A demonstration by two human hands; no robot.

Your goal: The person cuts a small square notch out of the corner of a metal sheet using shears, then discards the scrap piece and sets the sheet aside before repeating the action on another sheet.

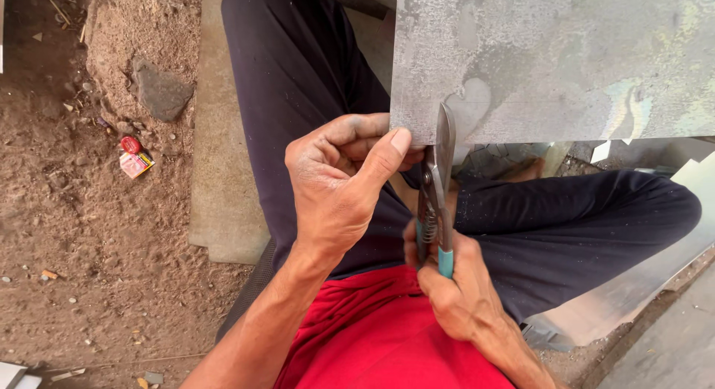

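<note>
A grey metal sheet [566, 61] fills the upper right of the frame, its lower edge running across the middle. The left hand [339, 184] pinches that edge at its lower left corner, thumb on top and fingers curled beneath, clamped on the sheet. The right hand [454, 285], at lower centre, is closed around the teal-sleeved handles of the snips [436, 192], whose blades point up the frame and bite into the sheet's lower edge just right of the left thumb.

Judging by the blades, the cut is only at its start: the upper blade lies over the sheet a short way in from the edge, and above its tip the metal looks whole, with no slit showing farther up. Almost the full height of the sheet seems left to part. The strip between the blades and the left corner is narrow and still joined to the rest.

The person sits with dark trousers [298, 76] and a red shirt [387, 337] below the hands. At the left lies bare dirt ground [67, 233] with a stone [160, 91] at upper left, a small red and yellow packet [134, 160] below it, and a flat board [223, 173] beside the leg. Pale offcuts [633, 292] lean at lower right.
</note>
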